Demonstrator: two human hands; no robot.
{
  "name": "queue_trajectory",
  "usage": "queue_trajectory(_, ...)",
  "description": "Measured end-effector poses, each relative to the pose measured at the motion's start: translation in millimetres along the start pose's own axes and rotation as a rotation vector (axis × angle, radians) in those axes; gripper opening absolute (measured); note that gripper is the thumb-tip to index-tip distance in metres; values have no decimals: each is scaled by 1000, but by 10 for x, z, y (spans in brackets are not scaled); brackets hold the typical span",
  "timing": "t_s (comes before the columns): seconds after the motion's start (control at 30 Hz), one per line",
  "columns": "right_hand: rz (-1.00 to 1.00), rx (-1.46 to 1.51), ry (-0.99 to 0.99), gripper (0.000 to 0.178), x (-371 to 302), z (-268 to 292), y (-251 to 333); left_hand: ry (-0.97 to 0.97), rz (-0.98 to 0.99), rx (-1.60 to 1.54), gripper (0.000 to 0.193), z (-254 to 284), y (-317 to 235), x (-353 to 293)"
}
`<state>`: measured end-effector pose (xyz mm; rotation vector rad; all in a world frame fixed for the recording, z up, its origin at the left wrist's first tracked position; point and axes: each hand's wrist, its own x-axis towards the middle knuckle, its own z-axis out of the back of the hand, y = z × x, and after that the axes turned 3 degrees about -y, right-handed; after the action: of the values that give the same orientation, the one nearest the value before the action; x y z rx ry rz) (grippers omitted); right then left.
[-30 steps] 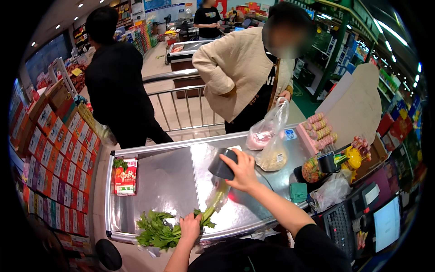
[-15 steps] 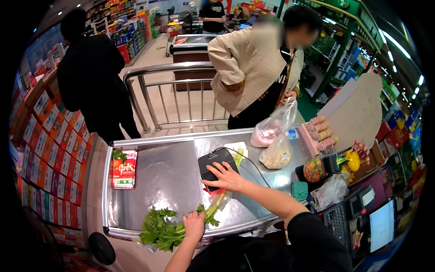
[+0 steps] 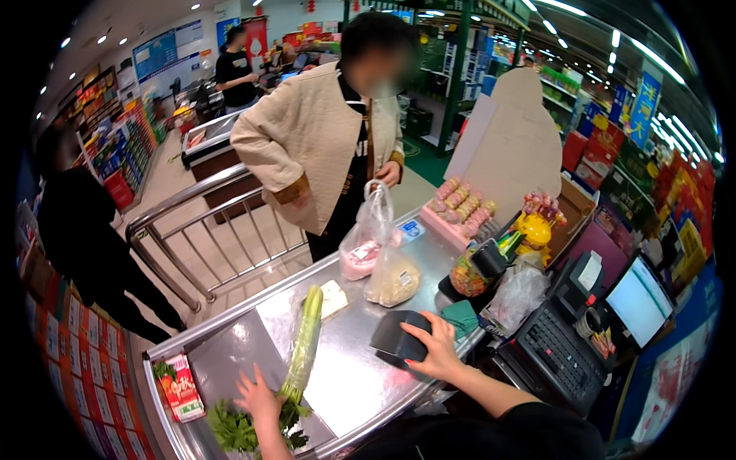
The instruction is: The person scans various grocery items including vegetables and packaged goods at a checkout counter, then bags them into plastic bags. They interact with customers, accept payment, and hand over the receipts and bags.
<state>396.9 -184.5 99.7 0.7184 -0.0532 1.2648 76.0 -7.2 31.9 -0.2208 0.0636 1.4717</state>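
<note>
A bunch of celery (image 3: 305, 345) in a clear plastic sleeve lies across the metal checkout counter, its leaves (image 3: 231, 426) toward me. Over the leafy end is my left hand (image 3: 261, 399), fingers spread, at or touching the leaves; it grips nothing. My right hand (image 3: 435, 349) holds a black box-shaped barcode scanner (image 3: 392, 337) by its right side, tilted up above the counter. Beyond it stand clear plastic bags, one with pink meat (image 3: 359, 257), the other with pale food (image 3: 394, 280). A small white item (image 3: 333, 299) lies beside the celery.
A red-and-white carton (image 3: 182, 389) sits at the counter's left end. To the right are a pink snack box (image 3: 452, 218), a candy jar (image 3: 468, 277), a green cloth (image 3: 461, 317), a keyboard (image 3: 558, 354) and a screen (image 3: 642, 300). Across the counter stands a person (image 3: 322, 146) touching the bags.
The black scanner has been lifted and moved right in my right hand. My left hand has opened from the celery, now lying fully on the counter. My view has turned right.
</note>
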Motion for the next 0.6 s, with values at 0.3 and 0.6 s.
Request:
queue_trajectory(0.3,-542,151,-227,80,-451,176,-527,-134,-650,-1009,95,-403,-3419,1091)
queue_trajectory(0.6,-661,107,-371,82,-326,207,-821,619,-99,-1495,31,-911,-3534,929)
